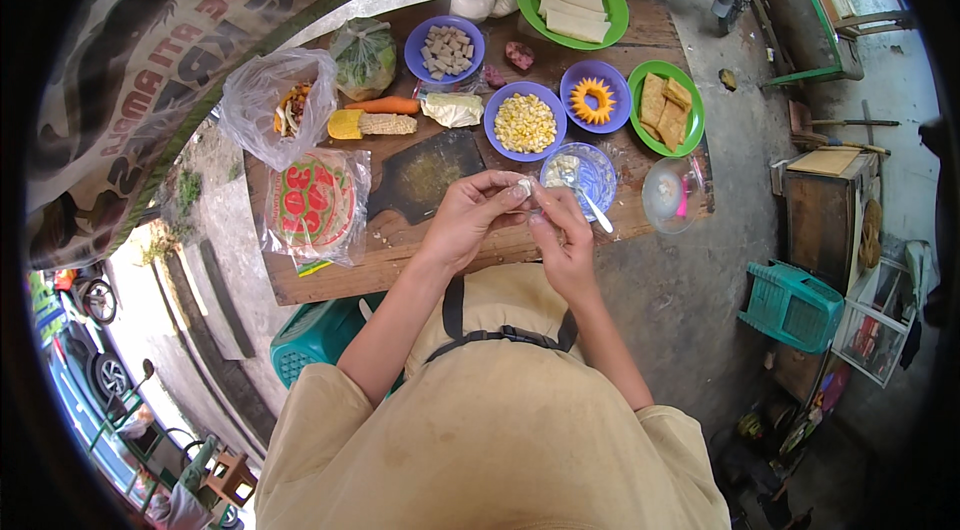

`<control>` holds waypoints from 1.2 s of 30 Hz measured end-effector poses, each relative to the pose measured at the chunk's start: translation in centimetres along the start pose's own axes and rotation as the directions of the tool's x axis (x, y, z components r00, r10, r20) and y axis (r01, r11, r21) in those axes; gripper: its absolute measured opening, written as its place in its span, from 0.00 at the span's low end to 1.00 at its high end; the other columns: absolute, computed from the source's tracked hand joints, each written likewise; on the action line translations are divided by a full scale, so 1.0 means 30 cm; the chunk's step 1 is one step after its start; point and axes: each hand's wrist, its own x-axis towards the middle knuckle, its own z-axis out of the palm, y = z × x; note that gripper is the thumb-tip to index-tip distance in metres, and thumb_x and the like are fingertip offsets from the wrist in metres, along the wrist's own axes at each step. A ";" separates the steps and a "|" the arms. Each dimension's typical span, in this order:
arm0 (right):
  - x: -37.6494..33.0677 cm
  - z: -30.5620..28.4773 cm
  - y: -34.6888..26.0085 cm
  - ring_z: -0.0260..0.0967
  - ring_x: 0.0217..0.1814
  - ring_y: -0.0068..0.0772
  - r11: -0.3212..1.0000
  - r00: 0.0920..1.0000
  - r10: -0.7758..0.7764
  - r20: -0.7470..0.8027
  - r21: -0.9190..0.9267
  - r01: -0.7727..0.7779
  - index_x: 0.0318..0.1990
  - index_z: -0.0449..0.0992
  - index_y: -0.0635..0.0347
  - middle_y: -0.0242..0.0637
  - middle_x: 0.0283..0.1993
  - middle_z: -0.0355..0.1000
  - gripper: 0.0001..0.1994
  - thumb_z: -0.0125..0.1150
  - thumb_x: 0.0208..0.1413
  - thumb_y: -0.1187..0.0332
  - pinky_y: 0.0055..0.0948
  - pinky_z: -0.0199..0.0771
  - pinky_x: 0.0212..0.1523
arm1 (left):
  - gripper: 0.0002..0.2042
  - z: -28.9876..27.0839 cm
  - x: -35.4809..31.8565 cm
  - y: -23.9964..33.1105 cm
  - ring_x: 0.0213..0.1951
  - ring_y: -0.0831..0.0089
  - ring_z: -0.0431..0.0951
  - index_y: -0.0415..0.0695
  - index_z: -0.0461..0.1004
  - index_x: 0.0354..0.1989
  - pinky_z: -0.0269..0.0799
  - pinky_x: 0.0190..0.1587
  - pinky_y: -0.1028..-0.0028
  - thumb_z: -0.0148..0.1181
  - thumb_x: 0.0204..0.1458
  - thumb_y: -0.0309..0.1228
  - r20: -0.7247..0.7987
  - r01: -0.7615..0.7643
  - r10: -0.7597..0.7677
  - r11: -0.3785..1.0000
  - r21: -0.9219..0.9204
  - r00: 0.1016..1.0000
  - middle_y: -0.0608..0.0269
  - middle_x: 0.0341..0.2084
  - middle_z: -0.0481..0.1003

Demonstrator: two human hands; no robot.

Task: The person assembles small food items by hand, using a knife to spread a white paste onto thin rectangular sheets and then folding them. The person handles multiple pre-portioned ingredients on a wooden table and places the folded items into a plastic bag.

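Pale small clove (524, 188) between fingertips (512, 192)

Left of the dark cutting board (425, 175) lies a bagged red-printed packet (315, 205); behind it a carrot (385, 106), right a purple corn bowl (525, 122).

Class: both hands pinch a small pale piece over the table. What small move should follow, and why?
Probably lower the pale piece, pinched between left hand and right hand, into the clear bowl just beyond; that bowl already holds similar pale bits and a spoon.
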 end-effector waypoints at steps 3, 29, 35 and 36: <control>0.007 -0.011 0.005 0.70 0.52 0.31 0.987 0.999 0.037 0.025 0.158 -0.040 0.59 0.77 0.66 0.40 0.50 0.73 0.19 0.56 0.60 0.81 0.25 0.68 0.50 | 0.08 -0.011 0.007 -0.006 0.40 0.77 0.82 0.42 0.77 0.48 0.83 0.46 0.74 0.62 0.63 0.26 0.052 -0.022 0.024 0.999 -0.024 0.998 0.63 0.40 0.80; 0.069 -0.075 -0.107 0.73 0.47 0.39 0.975 0.977 -0.213 0.008 -0.068 0.213 0.48 0.82 0.62 0.44 0.46 0.73 0.18 0.64 0.46 0.78 0.31 0.73 0.47 | 0.10 -0.024 0.018 -0.016 0.39 0.77 0.78 0.43 0.73 0.49 0.80 0.47 0.70 0.62 0.63 0.31 0.242 0.016 0.053 0.962 -0.274 0.969 0.64 0.39 0.77; 0.079 -0.067 -0.119 0.72 0.50 0.38 0.971 0.981 -0.194 0.010 -0.139 0.193 0.53 0.80 0.62 0.45 0.49 0.73 0.22 0.65 0.46 0.78 0.31 0.72 0.49 | 0.10 -0.028 0.024 -0.015 0.40 0.78 0.74 0.45 0.73 0.47 0.77 0.47 0.71 0.63 0.63 0.33 0.284 0.040 0.040 0.962 -0.272 0.958 0.67 0.37 0.75; 0.083 -0.065 -0.116 0.72 0.50 0.38 0.966 0.977 -0.210 0.022 -0.150 0.211 0.54 0.80 0.62 0.44 0.49 0.73 0.22 0.65 0.46 0.78 0.30 0.71 0.49 | 0.10 -0.028 0.026 -0.016 0.40 0.79 0.74 0.45 0.73 0.47 0.77 0.47 0.71 0.63 0.63 0.33 0.292 0.043 0.039 0.963 -0.267 0.956 0.67 0.37 0.75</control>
